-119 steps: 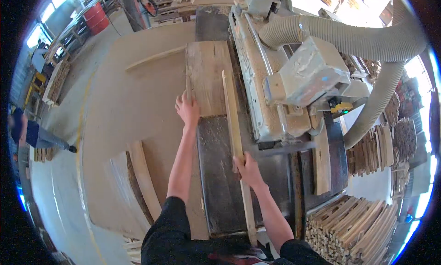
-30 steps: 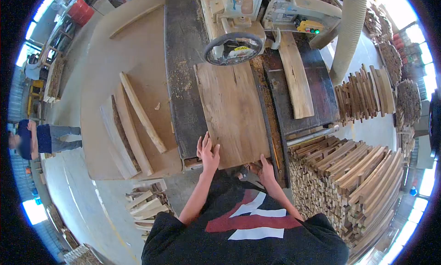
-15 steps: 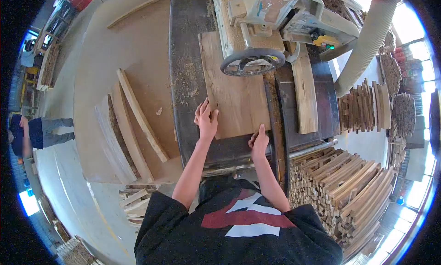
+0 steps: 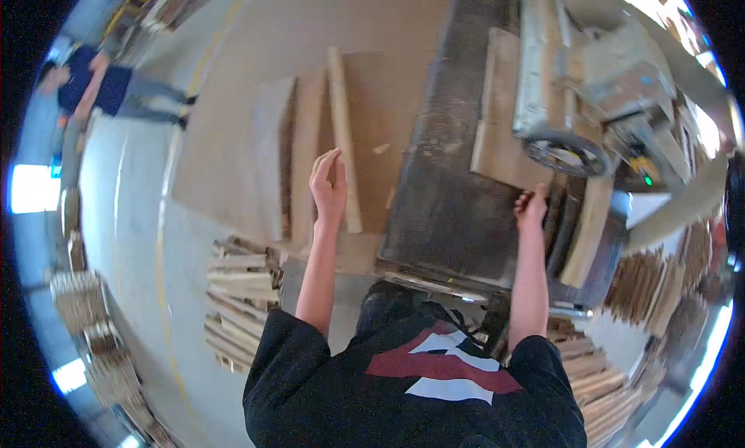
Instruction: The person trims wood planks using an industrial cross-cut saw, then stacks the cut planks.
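Wearing print [image 4: 444,370]; right hand [image 4: 531,207] beside board [image 4: 503,152]

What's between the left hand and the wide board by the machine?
In the head view, a narrow wood strip, then brown tabletop, then the dark machine table.

- Was blocked just ahead of the right hand [image 4: 531,206] by the wide board [image 4: 508,155] and handwheel [image 4: 569,155].
- Was passable leftward from there, over the dark table [image 4: 446,227].
- Was obstructed just right of the left hand [image 4: 329,186] by a narrow strip [image 4: 339,107].
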Tool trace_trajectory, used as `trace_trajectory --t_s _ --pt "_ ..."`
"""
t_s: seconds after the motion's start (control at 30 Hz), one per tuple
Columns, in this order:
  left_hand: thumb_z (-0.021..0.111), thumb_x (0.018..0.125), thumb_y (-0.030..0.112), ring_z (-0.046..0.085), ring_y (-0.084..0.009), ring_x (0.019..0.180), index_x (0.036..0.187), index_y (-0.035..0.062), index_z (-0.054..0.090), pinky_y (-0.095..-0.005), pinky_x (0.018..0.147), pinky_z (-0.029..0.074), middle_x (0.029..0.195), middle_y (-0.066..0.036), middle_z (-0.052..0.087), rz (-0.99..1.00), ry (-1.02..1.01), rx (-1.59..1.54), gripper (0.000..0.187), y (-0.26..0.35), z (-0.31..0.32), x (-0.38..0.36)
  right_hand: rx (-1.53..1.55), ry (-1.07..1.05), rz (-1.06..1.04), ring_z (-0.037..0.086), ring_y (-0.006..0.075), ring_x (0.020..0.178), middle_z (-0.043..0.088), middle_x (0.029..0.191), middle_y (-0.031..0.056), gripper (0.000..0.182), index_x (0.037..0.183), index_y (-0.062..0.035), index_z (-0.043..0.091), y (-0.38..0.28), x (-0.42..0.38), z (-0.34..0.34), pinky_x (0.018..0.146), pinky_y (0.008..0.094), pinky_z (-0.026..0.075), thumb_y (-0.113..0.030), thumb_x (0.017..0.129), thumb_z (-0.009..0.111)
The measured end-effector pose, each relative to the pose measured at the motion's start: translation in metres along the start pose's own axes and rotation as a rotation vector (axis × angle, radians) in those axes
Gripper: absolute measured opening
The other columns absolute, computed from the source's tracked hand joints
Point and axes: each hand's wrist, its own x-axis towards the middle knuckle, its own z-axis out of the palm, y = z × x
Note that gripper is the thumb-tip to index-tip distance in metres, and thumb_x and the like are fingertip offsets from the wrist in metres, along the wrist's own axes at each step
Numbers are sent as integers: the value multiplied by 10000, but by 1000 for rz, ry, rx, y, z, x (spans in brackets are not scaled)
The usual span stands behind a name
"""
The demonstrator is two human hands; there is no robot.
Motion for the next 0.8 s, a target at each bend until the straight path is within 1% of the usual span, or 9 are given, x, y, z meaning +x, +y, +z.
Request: trace_trajectory --t_s 0.1,0.13,0.27,0.4,0.47,0.5,0.57,0.63,0.8 --pt "626 946 121 575 -338 1152 1241 13 624 -422 964 466 1227 -159 632 199 120 572 314 -63 -63 -26 64 -49 -7 487 124 467 525 591 -6 511 772 -160 543 -9 37 13 396 240 334 -634 961 508" --pt "650 910 152 465 -401 1255 1341 32 549 -503 1015 411 1365 -199 528 114 64 611 458 -78 -73 -42 57 -87 -41 498 108 508 567 656 1 462 849 -144 574 -13 44 14 407 222 337 -587 974 527" --pt "676 860 151 431 -476 1249 1456 42 424 -532 1011 399 1517 -291 306 53 -115 866 657 -76 -81 -101 -163 -172 -204 523 89 590 631 772 14 386 998 -113 625 -4 14 17 442 208 362 -494 996 560" --pt "697 862 155 530 -384 1175 1466 47 416 -488 939 463 1407 -246 469 -35 -63 781 675 -69 -81 -125 -187 -237 -378 545 104 617 622 770 30 284 1059 -75 627 39 -38 -1 538 240 413 -349 1022 560" --pt "572 992 353 634 -239 968 1362 14 511 -385 794 531 1170 -165 621 -535 -34 -367 505 -49 -98 -125 -227 -201 -346 554 103 617 629 776 33 289 1090 -58 626 58 -82 -10 529 247 412 -333 1013 584" --pt "572 992 353 634 -239 968 1362 14 511 -385 794 531 1170 -165 621 -528 -39 -364 505 -35 -112 -124 -279 -223 -378 552 104 613 631 776 33 280 1079 -58 635 71 -94 -22 522 250 412 -326 1012 590" --pt "422 1035 524 647 -159 786 1215 15 593 -314 689 537 968 -95 661 -1029 -446 -1008 566 -7 -143 -130 -293 -270 -387 573 101 618 643 784 32 274 1074 -67 649 96 -116 -45 528 251 418 -327 1011 591" --pt "303 1021 634 643 -173 740 1133 36 614 -321 658 531 932 -94 660 -993 -343 -786 684 2 -129 -151 -280 -287 -313 587 99 644 650 800 26 269 1078 -78 655 110 -142 -66 547 254 424 -330 1013 588" --pt "305 1028 608 598 -204 771 1233 32 550 -356 669 518 996 -134 619 -951 -303 -1300 658 38 -121 -212 -392 -339 -201 623 91 741 690 901 7 276 1106 -107 667 151 -217 -121 624 264 447 -351 1017 574"
